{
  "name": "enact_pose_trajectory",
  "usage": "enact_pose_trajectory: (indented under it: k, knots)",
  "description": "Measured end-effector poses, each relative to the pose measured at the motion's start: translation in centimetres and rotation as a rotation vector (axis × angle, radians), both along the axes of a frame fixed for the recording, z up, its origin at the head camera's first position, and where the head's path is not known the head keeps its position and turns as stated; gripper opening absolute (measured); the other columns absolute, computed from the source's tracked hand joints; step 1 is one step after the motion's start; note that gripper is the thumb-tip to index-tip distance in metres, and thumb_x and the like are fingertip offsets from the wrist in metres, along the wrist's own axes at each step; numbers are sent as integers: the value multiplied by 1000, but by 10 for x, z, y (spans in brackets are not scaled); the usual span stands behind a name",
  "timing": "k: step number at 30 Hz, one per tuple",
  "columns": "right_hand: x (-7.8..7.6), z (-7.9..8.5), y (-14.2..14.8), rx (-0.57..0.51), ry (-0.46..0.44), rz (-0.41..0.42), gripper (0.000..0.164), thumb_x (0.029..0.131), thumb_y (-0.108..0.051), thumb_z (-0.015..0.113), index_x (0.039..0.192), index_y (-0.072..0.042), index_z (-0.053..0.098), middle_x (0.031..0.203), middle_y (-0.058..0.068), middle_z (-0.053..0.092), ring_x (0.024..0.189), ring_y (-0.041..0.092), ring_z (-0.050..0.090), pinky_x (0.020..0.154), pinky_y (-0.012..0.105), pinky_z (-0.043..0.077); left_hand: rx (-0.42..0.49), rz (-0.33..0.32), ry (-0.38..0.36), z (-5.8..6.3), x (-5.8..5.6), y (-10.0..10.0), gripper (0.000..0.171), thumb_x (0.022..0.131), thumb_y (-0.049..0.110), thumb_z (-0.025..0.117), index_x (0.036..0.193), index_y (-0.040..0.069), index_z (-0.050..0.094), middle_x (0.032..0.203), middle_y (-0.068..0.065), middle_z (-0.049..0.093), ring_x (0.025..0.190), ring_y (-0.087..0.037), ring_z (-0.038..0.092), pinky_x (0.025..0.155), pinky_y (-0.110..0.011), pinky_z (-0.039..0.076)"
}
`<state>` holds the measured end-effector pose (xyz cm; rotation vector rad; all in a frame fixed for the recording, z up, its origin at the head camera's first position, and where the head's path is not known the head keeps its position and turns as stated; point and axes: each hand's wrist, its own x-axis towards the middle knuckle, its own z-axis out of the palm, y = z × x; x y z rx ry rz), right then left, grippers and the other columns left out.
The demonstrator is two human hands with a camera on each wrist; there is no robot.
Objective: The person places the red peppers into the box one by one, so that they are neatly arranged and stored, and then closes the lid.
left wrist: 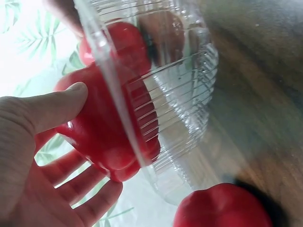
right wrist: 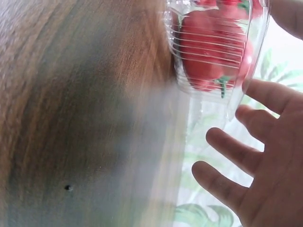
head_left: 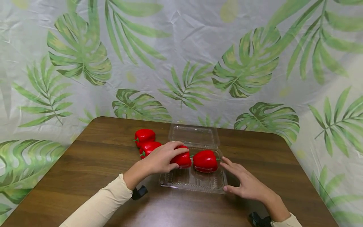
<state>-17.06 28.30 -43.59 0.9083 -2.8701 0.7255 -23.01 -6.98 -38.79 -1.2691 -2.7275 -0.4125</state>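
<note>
A clear plastic clamshell container [head_left: 190, 186] lies open on the table, its lid [head_left: 195, 135] folded back away from me. One red bell pepper [head_left: 204, 161] with a green stem sits in its right half. At the left half my left hand [head_left: 160, 159] holds another red bell pepper [left wrist: 102, 120]; its thumb lies on one side and its fingers reach round the other. My right hand [head_left: 248, 183] is beside the container's right edge, fingers spread, with fingertips at the rim. The right wrist view shows the index fingertip at the container wall.
Two more red bell peppers, a far one [head_left: 145, 135] and a nearer one [head_left: 148, 148], lie left of the container, the nearer partly behind my left hand. The brown wooden table [head_left: 93, 164] ends at a leaf-patterned curtain [head_left: 193, 47] behind the lid.
</note>
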Motion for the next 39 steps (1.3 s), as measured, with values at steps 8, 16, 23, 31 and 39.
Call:
enact_pose_trajectory:
  k: [8,16,23,31,39]
  knots:
    - [1,1,0,-7,-40,-6,77,86,-41,73,150,-9,44,161,18,33,137,44,44,99,68,43,-42,-21,-9,-8,-3,2,59,85,22,77,140,22,54,149,-9,48,136,-30,50,104,-49,50]
    - [0,0,1,-2,-33,-9,77,86,-42,73,150,-11,44,161,17,34,137,44,44,99,68,43,-65,-39,27,-15,-11,4,59,86,23,77,140,21,55,151,-6,48,137,-28,50,96,-47,55]
    - [-1,-1,1,-9,-35,-3,76,86,-42,73,150,-11,43,161,18,33,137,45,44,100,69,42,-91,-38,64,-19,-14,6,57,86,22,76,139,22,55,149,-5,50,134,-27,51,101,-45,53]
    - [0,-2,1,-14,-35,1,77,87,-42,73,150,-10,43,161,18,33,136,45,44,99,69,42,-91,-43,65,-27,-17,6,58,85,21,76,139,21,55,150,-5,49,135,-27,50,104,-46,50]
    - [0,1,0,-6,-36,-4,77,86,-41,73,150,-9,43,161,18,33,137,44,44,100,68,42,-58,-45,51,-32,-22,4,59,87,22,75,142,20,54,153,-6,47,139,-27,47,109,-47,47]
